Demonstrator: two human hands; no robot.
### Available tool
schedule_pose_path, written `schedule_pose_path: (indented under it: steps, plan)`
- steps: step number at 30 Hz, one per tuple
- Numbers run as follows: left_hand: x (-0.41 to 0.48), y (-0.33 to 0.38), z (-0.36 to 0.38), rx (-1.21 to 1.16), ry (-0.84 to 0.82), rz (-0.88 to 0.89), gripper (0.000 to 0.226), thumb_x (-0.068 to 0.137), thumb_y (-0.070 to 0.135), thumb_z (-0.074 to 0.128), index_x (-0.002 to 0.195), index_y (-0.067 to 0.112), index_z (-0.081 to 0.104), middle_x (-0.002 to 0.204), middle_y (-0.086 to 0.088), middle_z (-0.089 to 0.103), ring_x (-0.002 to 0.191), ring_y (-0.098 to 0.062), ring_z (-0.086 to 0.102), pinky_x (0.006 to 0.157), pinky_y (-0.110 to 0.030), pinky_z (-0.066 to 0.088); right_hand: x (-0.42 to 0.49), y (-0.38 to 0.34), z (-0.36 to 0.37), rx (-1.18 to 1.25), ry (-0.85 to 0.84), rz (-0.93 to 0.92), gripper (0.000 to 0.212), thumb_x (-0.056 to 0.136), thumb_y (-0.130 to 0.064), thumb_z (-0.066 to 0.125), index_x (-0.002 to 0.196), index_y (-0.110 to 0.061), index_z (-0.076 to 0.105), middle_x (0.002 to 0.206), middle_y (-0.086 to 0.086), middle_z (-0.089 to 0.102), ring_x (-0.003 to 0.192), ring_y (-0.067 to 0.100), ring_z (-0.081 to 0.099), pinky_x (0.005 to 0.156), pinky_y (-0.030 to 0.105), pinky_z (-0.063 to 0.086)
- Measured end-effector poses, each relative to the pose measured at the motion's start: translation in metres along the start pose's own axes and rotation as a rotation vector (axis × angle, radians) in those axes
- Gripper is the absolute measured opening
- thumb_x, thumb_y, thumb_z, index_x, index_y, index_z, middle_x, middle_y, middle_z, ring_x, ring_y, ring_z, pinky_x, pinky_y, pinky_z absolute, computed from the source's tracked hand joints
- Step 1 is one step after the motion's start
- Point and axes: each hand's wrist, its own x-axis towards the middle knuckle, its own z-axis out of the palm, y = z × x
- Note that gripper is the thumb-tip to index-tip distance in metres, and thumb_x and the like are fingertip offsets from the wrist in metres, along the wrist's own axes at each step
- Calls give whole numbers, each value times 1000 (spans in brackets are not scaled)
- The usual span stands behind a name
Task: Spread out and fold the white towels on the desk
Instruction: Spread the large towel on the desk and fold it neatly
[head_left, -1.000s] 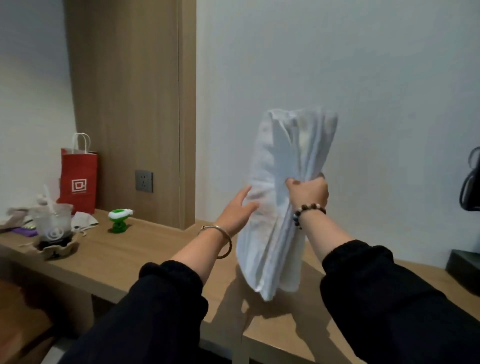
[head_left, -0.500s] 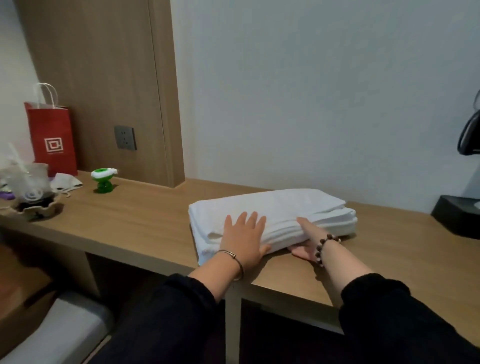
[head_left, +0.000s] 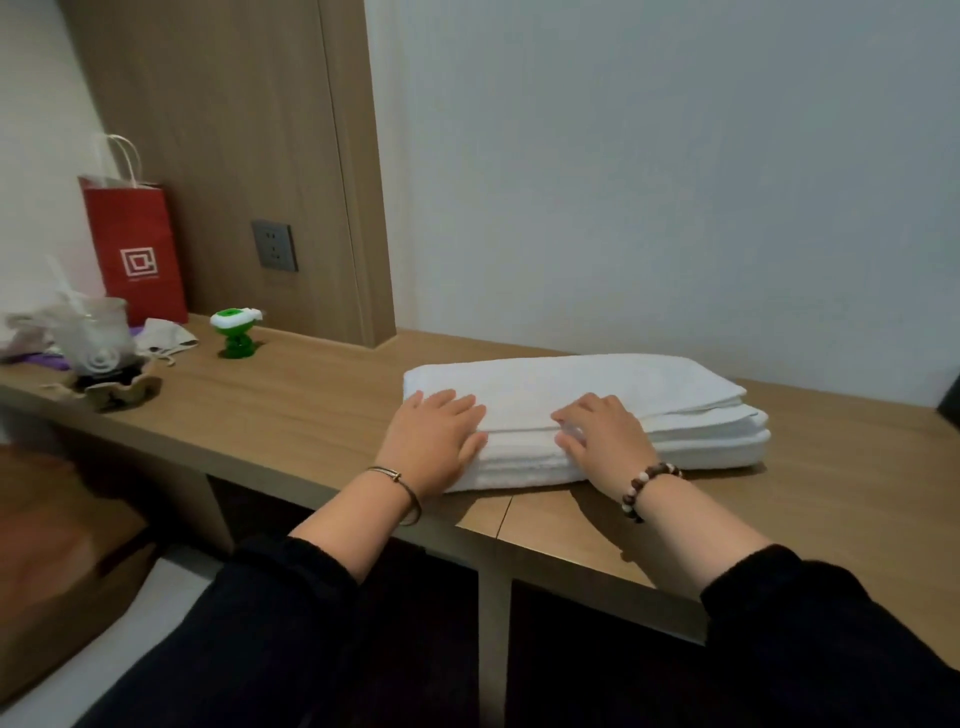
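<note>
Two forearms in black sleeves reach forward from the bottom of the view over the near edge of the wooden desk; the left wrist carries a thin metal bangle, the right wrist a string of brown and pale beads. The left hand lies palm down on the near left end of the stack of folded white towels; its fingers are spread flat and extended, pressing on the top layer, gripping nothing. The right hand rests at the stack's near edge towards the middle; its fingers are bent, the tips set against the front of the upper layers; whether they pinch a layer cannot be told. The stack lies flat on the desk, long side running left to right, several layers showing along its front edge, just in front of the pale wall.

Farther left on the desk stands a small green and white object; beyond it a clear plastic cup sits on a crumpled brown paper bag, with a pale crumpled item just beside it. At the back a red paper bag with white handles stands against the wooden panel; it bears a white square logo, and the small writing beneath is too blurred to read. A grey wall socket is set in the panel.
</note>
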Motion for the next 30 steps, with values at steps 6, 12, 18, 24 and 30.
schedule_pose_path:
  steps: [6,12,18,24,30]
  plan:
    - [-17,-20,6,-596,10,-247,44,95,29,52,138,24,46,151,8,32,143,-7,16,111,-19,9,16,-7,-10,-67,-48,-44,27,94,-33,53,119,-24,57,119,0,52,109,19,44,90,32,41]
    - [-23,-12,15,-710,117,-324,45,92,21,58,135,19,48,148,4,38,140,-9,24,102,-6,7,26,-19,-4,83,27,-58,23,95,-24,55,112,-15,67,111,1,59,106,18,46,85,26,36]
    - [-22,-14,22,-718,91,-382,51,90,28,61,138,20,44,147,7,39,138,-9,28,105,-10,13,31,-40,-17,115,322,-31,17,93,-8,52,81,-5,64,83,6,60,84,23,52,67,28,31]
    - [-20,-13,27,-701,152,-382,42,91,30,58,132,20,51,142,6,46,134,-9,36,107,-19,22,-11,-32,15,98,228,-94,9,91,-12,59,83,-10,62,84,-3,53,82,13,47,72,22,39]
    - [-17,-14,11,-383,284,-200,24,86,24,65,108,18,69,114,2,67,113,-20,58,97,-33,33,-13,-28,22,148,191,-95,6,92,-18,58,88,-14,59,88,-8,46,84,7,39,72,17,33]
